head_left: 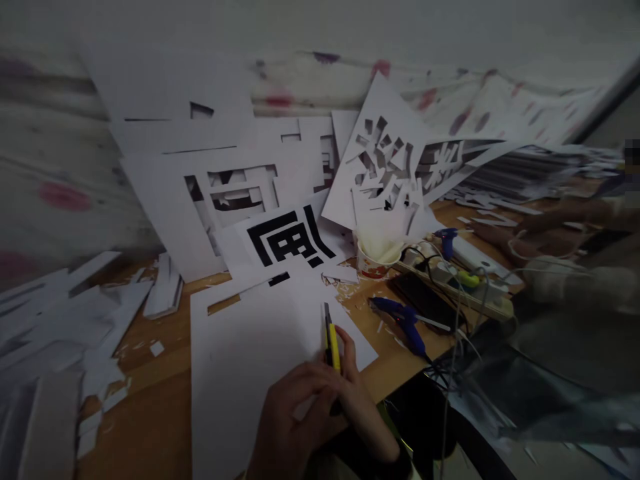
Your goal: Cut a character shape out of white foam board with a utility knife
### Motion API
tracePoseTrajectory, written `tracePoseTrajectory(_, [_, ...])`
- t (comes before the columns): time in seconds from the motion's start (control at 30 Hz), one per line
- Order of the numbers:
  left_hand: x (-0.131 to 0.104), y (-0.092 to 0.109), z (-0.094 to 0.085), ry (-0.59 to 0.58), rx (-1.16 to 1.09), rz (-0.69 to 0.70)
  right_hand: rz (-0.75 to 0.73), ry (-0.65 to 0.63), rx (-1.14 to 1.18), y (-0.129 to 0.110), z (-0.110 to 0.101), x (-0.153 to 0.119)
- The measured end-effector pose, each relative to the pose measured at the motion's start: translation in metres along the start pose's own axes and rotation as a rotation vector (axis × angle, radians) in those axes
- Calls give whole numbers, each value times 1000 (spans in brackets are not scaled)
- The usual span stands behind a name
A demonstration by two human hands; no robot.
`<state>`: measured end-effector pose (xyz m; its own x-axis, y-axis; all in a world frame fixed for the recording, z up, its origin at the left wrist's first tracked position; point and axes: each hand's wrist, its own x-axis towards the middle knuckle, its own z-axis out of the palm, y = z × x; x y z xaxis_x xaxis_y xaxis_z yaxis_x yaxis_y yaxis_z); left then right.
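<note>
The right hand (363, 397) closes round the knife (335, 348), its blade (327, 311) pointing away over the sheet (240, 367). The left hand (287, 413) bends against the right; whether it grips anything, I cannot tell.

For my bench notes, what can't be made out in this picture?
All in the head view:
Yellow cutter's lower part: mostly hidden by the left hand and right hand.
White board's near edge: cut off by the picture's bottom.
Co-worker's hand: details lost to blur and dim light.
</note>
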<state>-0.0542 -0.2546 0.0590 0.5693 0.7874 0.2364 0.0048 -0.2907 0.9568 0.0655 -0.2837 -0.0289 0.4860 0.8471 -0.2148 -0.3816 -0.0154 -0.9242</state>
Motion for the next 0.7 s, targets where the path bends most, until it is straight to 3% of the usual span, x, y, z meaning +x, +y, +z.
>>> tracePoseTrajectory(0.17, [-13, -19, -65, 172, 236, -24, 53, -133, 118, -12, -7, 2])
tracePoseTrajectory(0.27, [-16, -31, -106, 338, 393, -65, 48, -212, 216, -19, -13, 11])
tracePoseTrajectory(0.37, [-14, -40, -133, 455, 429, -99, 58, -216, 236, -28, -17, 15])
tracePoseTrajectory(0.43, [-10, -43, -140, 476, 428, -118, -24, -147, 183, -34, -18, 13])
tracePoseTrajectory(0.6, [10, -40, -136, 333, 431, -75, -310, 90, 152, -47, -15, 3])
tracePoseTrajectory(0.7, [22, -33, -134, 284, 423, -76, -350, 95, 224, -52, -15, 5])
